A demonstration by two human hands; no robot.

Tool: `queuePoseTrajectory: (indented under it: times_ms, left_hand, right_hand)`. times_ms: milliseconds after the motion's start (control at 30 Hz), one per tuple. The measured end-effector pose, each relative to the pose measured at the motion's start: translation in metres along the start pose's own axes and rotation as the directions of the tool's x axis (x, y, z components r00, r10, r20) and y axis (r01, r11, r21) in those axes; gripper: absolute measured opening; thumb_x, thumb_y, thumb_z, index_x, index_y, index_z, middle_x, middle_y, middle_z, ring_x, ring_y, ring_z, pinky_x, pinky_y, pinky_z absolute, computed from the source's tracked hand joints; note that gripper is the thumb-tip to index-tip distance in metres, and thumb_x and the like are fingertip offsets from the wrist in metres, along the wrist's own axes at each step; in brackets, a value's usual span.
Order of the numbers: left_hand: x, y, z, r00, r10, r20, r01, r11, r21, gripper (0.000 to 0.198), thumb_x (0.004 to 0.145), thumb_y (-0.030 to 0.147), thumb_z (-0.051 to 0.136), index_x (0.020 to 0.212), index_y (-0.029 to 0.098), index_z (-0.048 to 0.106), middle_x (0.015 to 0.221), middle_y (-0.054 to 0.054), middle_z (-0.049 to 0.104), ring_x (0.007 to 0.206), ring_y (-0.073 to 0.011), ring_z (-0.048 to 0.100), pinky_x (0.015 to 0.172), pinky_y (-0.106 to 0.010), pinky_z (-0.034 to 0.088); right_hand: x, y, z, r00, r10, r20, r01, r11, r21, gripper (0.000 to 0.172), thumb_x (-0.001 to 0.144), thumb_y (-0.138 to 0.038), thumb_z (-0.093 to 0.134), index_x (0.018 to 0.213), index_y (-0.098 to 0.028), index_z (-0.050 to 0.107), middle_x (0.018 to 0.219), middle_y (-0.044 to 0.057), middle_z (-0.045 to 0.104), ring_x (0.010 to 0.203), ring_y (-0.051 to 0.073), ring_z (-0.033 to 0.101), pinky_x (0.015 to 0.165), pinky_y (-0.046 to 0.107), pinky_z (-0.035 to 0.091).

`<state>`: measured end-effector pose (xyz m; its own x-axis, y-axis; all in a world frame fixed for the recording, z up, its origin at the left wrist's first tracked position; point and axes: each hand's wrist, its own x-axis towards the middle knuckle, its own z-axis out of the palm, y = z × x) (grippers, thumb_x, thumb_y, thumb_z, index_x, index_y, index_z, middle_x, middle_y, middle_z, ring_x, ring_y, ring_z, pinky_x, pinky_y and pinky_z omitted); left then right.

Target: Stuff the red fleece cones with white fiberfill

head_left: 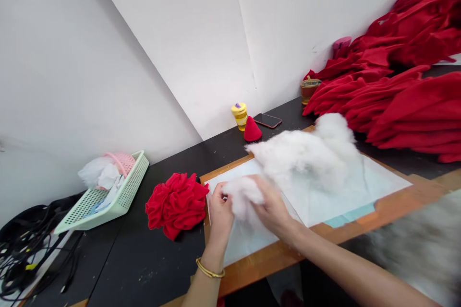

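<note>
Between my two hands is a tuft of white fibre stuffing, held above a white sheet on a brown-edged board. My left hand is closed on the tuft's left side. Fingers of my right hand grip its right side, slightly blurred. A larger heap of stuffing lies on the sheet just beyond my right hand. Left of my hands sits a bunch of ruffled red fabric. A small red fabric cone stands upright at the back.
A yellow-lidded cup and a phone are near the wall. Red fabric pieces are piled at right, beside a brown glass jar. At left are a pale green basket and tangled black cables. More stuffing is at lower right.
</note>
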<state>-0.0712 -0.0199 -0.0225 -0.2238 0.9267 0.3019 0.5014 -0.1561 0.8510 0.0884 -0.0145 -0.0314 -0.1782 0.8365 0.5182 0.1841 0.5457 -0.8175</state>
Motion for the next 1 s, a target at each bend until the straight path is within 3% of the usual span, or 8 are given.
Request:
queuePoseTrajectory:
  times_ms: [100, 267, 400, 567, 767, 833, 900, 1000]
  left_hand:
    - [-0.002, 0.004, 0.005, 0.999, 0.030, -0.013, -0.031, 0.998, -0.058, 0.017, 0.090, 0.028, 0.052, 0.096, 0.019, 0.065, 0.087, -0.003, 0.072, 0.076, -0.0180, 0.067, 0.068, -0.027, 0.052]
    - [-0.010, 0.012, 0.009, 0.985, 0.149, 0.081, -0.145, 0.988, -0.050, 0.012, 0.090, 0.027, 0.058, 0.089, 0.021, 0.068, 0.087, -0.003, 0.071, 0.080, -0.0190, 0.066, 0.076, -0.030, 0.052]
    - [-0.022, 0.011, 0.008, 0.945, 0.267, 0.190, -0.269, 0.963, -0.014, 0.012, 0.089, 0.023, 0.061, 0.086, 0.022, 0.073, 0.082, -0.004, 0.068, 0.081, -0.0205, 0.063, 0.078, -0.032, 0.050]
    - [-0.029, 0.009, -0.001, 0.919, 0.317, 0.234, -0.325, 0.946, -0.002, 0.017, 0.090, 0.020, 0.059, 0.091, 0.024, 0.075, 0.083, -0.004, 0.066, 0.081, -0.0202, 0.063, 0.074, -0.031, 0.050]
    - [-0.020, 0.016, -0.011, 0.975, 0.182, 0.124, -0.170, 0.981, -0.098, 0.012, 0.088, 0.023, 0.063, 0.087, 0.023, 0.075, 0.082, -0.002, 0.067, 0.081, -0.0190, 0.062, 0.077, -0.029, 0.048]
    - [-0.017, 0.018, -0.011, 0.984, 0.149, 0.099, -0.136, 0.983, -0.123, 0.013, 0.089, 0.023, 0.061, 0.087, 0.022, 0.074, 0.082, -0.002, 0.066, 0.079, -0.0185, 0.061, 0.074, -0.028, 0.048]
    - [-0.016, 0.020, -0.009, 0.984, 0.144, 0.105, -0.130, 0.983, -0.129, 0.013, 0.089, 0.023, 0.061, 0.088, 0.021, 0.074, 0.082, -0.002, 0.066, 0.078, -0.0179, 0.061, 0.071, -0.027, 0.047]
    - [-0.018, 0.027, -0.007, 0.975, 0.171, 0.140, -0.158, 0.982, -0.102, 0.011, 0.089, 0.023, 0.063, 0.089, 0.022, 0.074, 0.082, -0.001, 0.066, 0.076, -0.0164, 0.061, 0.070, -0.025, 0.048]
  right_hand:
    - [-0.004, 0.011, 0.015, 0.974, 0.090, 0.210, -0.077, 0.995, -0.071, 0.031, 0.079, -0.007, 0.045, 0.100, -0.021, 0.063, 0.103, 0.008, 0.071, 0.093, 0.024, 0.066, 0.085, 0.036, 0.052]
    - [0.004, 0.036, 0.020, 0.931, 0.236, 0.279, -0.217, 0.971, -0.098, 0.018, 0.072, -0.004, 0.050, 0.070, -0.019, 0.058, 0.077, 0.007, 0.070, 0.075, 0.022, 0.064, 0.076, 0.034, 0.050]
    - [0.014, 0.045, 0.018, 0.885, 0.318, 0.340, -0.359, 0.931, 0.063, 0.021, 0.073, -0.014, 0.059, 0.057, -0.021, 0.048, 0.058, 0.000, 0.061, 0.062, 0.017, 0.059, 0.065, 0.029, 0.051]
    - [0.013, 0.029, 0.013, 0.866, 0.349, 0.359, -0.478, 0.789, 0.387, 0.020, 0.084, -0.038, 0.053, 0.076, -0.021, 0.057, 0.070, 0.003, 0.066, 0.064, 0.018, 0.064, 0.064, 0.031, 0.056]
    - [-0.008, -0.006, 0.001, 0.879, 0.351, 0.323, -0.477, 0.638, 0.604, 0.047, 0.086, -0.036, 0.042, 0.126, -0.019, 0.058, 0.090, 0.009, 0.073, 0.081, 0.025, 0.072, 0.070, 0.035, 0.059]
    - [-0.013, -0.013, -0.002, 0.891, 0.319, 0.323, -0.453, 0.659, 0.601, 0.065, 0.079, -0.031, 0.051, 0.143, -0.024, 0.048, 0.109, 0.008, 0.073, 0.091, 0.026, 0.071, 0.076, 0.036, 0.059]
    - [-0.013, -0.015, -0.004, 0.920, 0.257, 0.294, -0.380, 0.767, 0.517, 0.073, 0.073, -0.023, 0.058, 0.145, -0.029, 0.048, 0.120, 0.006, 0.071, 0.098, 0.026, 0.069, 0.082, 0.037, 0.059]
    - [-0.005, -0.011, -0.003, 0.962, 0.138, 0.235, -0.220, 0.902, 0.371, 0.036, 0.080, -0.021, 0.056, 0.111, -0.030, 0.072, 0.106, 0.004, 0.073, 0.096, 0.026, 0.068, 0.086, 0.038, 0.056]
